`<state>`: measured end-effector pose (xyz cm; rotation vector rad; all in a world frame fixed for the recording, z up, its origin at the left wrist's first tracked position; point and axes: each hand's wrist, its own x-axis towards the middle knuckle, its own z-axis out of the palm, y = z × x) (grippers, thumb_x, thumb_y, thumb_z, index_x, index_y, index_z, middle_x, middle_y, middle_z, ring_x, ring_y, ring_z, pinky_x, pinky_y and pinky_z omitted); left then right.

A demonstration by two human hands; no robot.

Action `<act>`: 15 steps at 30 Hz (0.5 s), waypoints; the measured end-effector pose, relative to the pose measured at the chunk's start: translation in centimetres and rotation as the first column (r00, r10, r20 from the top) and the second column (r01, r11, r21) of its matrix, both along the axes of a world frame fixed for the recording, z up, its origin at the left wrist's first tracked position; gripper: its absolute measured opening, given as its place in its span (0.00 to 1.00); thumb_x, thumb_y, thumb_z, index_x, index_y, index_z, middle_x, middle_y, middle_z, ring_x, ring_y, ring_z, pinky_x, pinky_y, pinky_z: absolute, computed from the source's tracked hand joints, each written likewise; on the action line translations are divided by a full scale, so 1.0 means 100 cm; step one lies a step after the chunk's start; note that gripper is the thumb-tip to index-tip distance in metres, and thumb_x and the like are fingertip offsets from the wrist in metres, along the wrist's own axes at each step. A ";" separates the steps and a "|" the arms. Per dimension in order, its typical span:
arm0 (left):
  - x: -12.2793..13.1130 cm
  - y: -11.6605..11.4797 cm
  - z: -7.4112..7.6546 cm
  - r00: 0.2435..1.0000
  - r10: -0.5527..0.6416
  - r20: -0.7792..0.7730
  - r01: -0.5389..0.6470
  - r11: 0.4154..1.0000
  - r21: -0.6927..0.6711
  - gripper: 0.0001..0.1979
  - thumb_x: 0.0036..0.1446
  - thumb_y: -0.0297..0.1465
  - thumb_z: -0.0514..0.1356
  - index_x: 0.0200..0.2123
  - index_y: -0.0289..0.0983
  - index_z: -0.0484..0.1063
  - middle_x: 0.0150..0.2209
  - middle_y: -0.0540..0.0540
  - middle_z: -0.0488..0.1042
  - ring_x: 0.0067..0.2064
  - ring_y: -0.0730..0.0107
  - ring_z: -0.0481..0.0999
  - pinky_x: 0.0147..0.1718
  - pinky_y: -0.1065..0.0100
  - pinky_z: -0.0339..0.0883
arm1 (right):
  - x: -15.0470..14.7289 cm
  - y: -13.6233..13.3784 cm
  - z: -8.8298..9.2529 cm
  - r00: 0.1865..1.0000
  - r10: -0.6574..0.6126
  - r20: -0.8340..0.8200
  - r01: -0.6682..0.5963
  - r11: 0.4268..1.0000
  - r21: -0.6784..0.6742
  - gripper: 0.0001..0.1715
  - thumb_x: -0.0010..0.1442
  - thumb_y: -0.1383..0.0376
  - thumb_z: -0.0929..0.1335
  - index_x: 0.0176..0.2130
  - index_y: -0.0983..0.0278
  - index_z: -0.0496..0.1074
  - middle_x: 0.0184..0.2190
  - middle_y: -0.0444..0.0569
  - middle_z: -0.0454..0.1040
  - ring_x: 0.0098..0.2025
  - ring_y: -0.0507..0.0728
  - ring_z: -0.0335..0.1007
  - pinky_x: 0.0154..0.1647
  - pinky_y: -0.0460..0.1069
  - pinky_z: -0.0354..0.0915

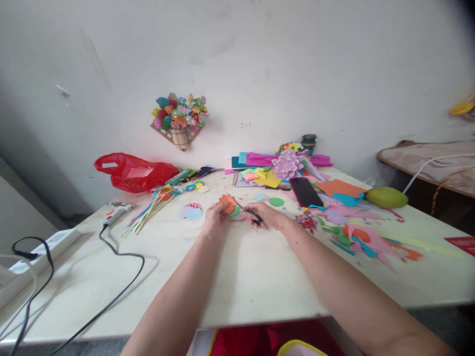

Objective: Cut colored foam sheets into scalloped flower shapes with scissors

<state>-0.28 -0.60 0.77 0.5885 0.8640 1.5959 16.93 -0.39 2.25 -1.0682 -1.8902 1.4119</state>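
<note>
Scissors (pixel 254 214) at orange flower cutout (pixel 227 201).
Left hand (pixel 217 217) grip pinches cutout; right hand (pixel 269 215) grip closed on scissors. Phone (pixel 306 192) farther right on tabletop (pixel 260 277).

Behind a whitish table (pixel 267 282) rises a scuffed, pale grey wall (pixel 304 69)

Two bare hands (pixel 216 218) were in view, one orange paper piece (pixel 227 202) and one pair of scissors (pixel 254 216) were held, there were one red plastic bag (pixel 137 174), one phone (pixel 306 192), one glue gun (pixel 119 211), one power strip (pixel 48 251), one wall-hung flower basket (pixel 180 139)
</note>
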 end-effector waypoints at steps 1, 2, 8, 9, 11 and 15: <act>0.000 0.000 0.000 1.000 -0.001 0.000 0.001 1.000 0.001 0.05 0.44 0.19 0.61 0.26 0.32 0.72 0.26 0.44 0.77 0.27 0.71 0.77 0.28 0.72 0.72 | 0.000 0.000 0.000 1.000 0.001 -0.002 -0.001 1.000 0.000 0.17 0.52 0.56 0.70 0.27 0.65 0.64 0.17 0.39 0.66 0.14 0.45 0.60 0.12 0.40 0.47; 0.000 0.000 -0.001 1.000 -0.002 0.002 0.002 1.000 0.001 0.05 0.44 0.19 0.60 0.26 0.32 0.72 0.26 0.44 0.77 0.27 0.71 0.77 0.28 0.72 0.72 | 0.000 0.001 -0.001 1.000 0.001 -0.005 -0.001 1.000 0.002 0.17 0.53 0.56 0.70 0.28 0.65 0.64 0.17 0.39 0.66 0.14 0.45 0.60 0.12 0.40 0.47; -0.001 0.001 -0.001 1.000 -0.002 0.007 0.002 1.000 0.004 0.05 0.43 0.19 0.61 0.27 0.32 0.72 0.27 0.44 0.77 0.27 0.70 0.77 0.30 0.71 0.72 | 0.001 0.003 -0.004 1.000 0.012 -0.004 -0.012 1.000 0.016 0.17 0.53 0.55 0.70 0.28 0.65 0.65 0.17 0.39 0.66 0.14 0.45 0.60 0.12 0.40 0.47; -0.001 0.001 -0.001 1.000 0.001 0.005 -0.001 1.000 0.001 0.05 0.43 0.19 0.61 0.26 0.32 0.72 0.27 0.44 0.77 0.27 0.70 0.77 0.30 0.71 0.72 | 0.002 0.004 -0.005 1.000 0.015 -0.007 -0.015 1.000 0.016 0.17 0.53 0.55 0.70 0.28 0.65 0.65 0.17 0.39 0.66 0.14 0.45 0.60 0.12 0.40 0.47; 0.000 0.001 0.000 1.000 0.002 -0.001 -0.002 1.000 -0.005 0.05 0.43 0.19 0.61 0.26 0.32 0.72 0.26 0.44 0.77 0.27 0.71 0.77 0.29 0.71 0.72 | 0.002 0.004 -0.004 1.000 0.016 -0.009 -0.016 1.000 0.012 0.17 0.53 0.55 0.70 0.28 0.66 0.65 0.17 0.39 0.66 0.14 0.45 0.60 0.12 0.41 0.47; 0.000 0.000 0.000 1.000 -0.006 -0.006 0.006 1.000 -0.002 0.04 0.44 0.20 0.60 0.26 0.32 0.72 0.26 0.44 0.77 0.27 0.71 0.77 0.28 0.72 0.72 | 0.001 0.001 -0.001 1.000 0.005 -0.009 -0.005 1.000 -0.002 0.16 0.53 0.56 0.70 0.27 0.66 0.64 0.16 0.39 0.65 0.13 0.45 0.59 0.12 0.41 0.47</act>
